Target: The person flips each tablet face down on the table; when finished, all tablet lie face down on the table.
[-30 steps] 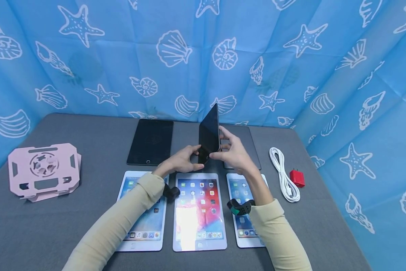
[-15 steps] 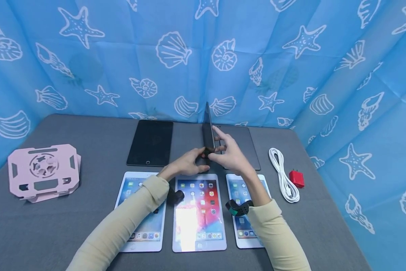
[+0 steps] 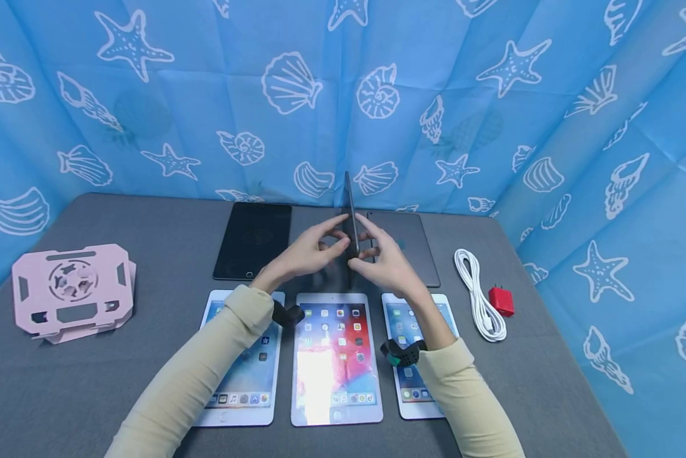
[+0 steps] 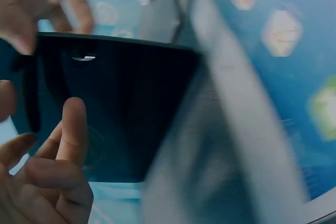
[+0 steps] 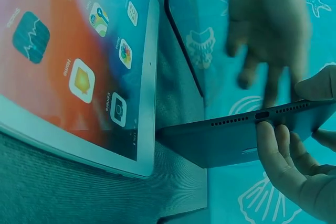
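A dark tablet [image 3: 351, 216] stands nearly edge-on above the middle of the table. My right hand [image 3: 385, 257] pinches it near its bottom edge, where the port and speaker holes [image 5: 262, 115] show in the right wrist view. My left hand [image 3: 311, 251] is at its screen side with fingers extended; in the left wrist view those fingers [image 4: 73, 135] lie in front of the dark screen [image 4: 131, 98]. Whether they touch the glass is unclear. A black tablet [image 3: 257, 238] lies screen-up to the left, and a grey tablet [image 3: 408, 245] lies to the right, partly behind my right hand.
In front lie three white tablets with lit screens: left [image 3: 245, 381], middle [image 3: 337, 356] and right [image 3: 408, 381]. A pink stand [image 3: 74, 289] is far left. A white cable [image 3: 477, 296] and red charger [image 3: 501, 301] lie right. A blue curtain [image 3: 205, 95] hangs behind.
The tablet has turned from showing its screen at an angle to nearly edge-on. My left hand has left its lower edge and risen along the screen side; my right hand keeps its hold.
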Demonstrator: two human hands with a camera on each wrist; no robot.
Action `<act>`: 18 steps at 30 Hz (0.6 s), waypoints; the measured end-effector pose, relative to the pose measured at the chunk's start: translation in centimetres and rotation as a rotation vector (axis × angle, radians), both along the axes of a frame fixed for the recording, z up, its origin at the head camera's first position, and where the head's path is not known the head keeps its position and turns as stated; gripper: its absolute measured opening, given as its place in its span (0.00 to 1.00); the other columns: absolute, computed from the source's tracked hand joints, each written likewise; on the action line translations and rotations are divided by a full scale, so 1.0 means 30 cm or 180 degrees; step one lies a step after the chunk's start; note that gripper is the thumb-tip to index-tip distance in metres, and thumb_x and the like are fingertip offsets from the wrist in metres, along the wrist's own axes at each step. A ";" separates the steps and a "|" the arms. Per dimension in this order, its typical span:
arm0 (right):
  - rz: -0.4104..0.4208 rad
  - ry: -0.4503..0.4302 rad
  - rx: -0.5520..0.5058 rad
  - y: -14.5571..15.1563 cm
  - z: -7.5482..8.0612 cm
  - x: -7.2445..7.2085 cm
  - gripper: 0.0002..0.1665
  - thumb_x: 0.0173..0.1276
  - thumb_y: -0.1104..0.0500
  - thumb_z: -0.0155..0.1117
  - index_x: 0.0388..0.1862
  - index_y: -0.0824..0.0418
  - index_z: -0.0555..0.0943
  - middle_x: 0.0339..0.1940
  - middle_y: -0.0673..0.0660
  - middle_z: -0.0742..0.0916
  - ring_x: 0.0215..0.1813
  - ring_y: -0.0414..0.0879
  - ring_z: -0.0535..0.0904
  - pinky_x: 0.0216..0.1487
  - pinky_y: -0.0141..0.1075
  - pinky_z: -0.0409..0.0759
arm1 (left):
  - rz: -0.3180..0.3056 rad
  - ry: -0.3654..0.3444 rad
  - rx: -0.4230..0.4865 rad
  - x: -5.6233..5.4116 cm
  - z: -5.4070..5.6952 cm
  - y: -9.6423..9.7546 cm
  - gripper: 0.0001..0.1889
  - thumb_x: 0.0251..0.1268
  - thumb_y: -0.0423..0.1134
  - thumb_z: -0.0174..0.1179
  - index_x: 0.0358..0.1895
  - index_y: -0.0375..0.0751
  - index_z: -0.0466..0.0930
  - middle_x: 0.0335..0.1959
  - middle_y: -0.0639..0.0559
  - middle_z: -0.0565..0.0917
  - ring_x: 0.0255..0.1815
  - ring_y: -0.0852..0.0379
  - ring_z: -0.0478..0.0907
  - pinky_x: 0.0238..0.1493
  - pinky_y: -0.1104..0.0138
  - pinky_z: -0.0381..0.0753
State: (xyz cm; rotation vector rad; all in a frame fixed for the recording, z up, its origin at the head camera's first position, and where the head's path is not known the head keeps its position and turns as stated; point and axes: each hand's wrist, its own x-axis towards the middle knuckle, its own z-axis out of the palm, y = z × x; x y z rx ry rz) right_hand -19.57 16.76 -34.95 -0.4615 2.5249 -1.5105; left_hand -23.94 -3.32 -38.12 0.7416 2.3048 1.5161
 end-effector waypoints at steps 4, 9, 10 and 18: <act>0.0055 -0.0059 0.0076 0.002 -0.010 -0.004 0.49 0.70 0.68 0.64 0.85 0.58 0.52 0.67 0.70 0.72 0.58 0.65 0.82 0.48 0.41 0.84 | 0.0011 0.0211 -0.0002 -0.001 0.050 -0.011 0.37 0.81 0.48 0.52 0.85 0.52 0.45 0.69 0.39 0.75 0.43 0.35 0.86 0.49 0.51 0.86; 0.0195 -0.0301 0.0137 0.018 -0.031 -0.017 0.51 0.71 0.63 0.68 0.85 0.56 0.50 0.71 0.68 0.71 0.66 0.67 0.79 0.59 0.54 0.84 | -0.0048 0.0440 -0.0278 0.005 0.075 -0.029 0.42 0.77 0.49 0.57 0.85 0.54 0.41 0.73 0.42 0.72 0.44 0.41 0.87 0.43 0.61 0.84; 0.0228 -0.0359 0.0140 0.024 -0.038 -0.022 0.52 0.71 0.62 0.68 0.85 0.55 0.50 0.72 0.68 0.71 0.67 0.67 0.78 0.60 0.55 0.83 | -0.0058 0.0466 -0.0298 0.006 0.075 -0.031 0.44 0.76 0.49 0.59 0.85 0.54 0.41 0.73 0.42 0.71 0.43 0.43 0.87 0.42 0.62 0.84; 0.0423 -0.0531 0.0547 0.050 -0.111 -0.048 0.52 0.72 0.54 0.69 0.85 0.58 0.49 0.72 0.68 0.74 0.66 0.65 0.80 0.60 0.53 0.83 | -0.0086 0.0547 -0.0371 0.014 0.070 -0.046 0.49 0.71 0.48 0.65 0.85 0.52 0.41 0.74 0.43 0.70 0.39 0.57 0.84 0.39 0.65 0.82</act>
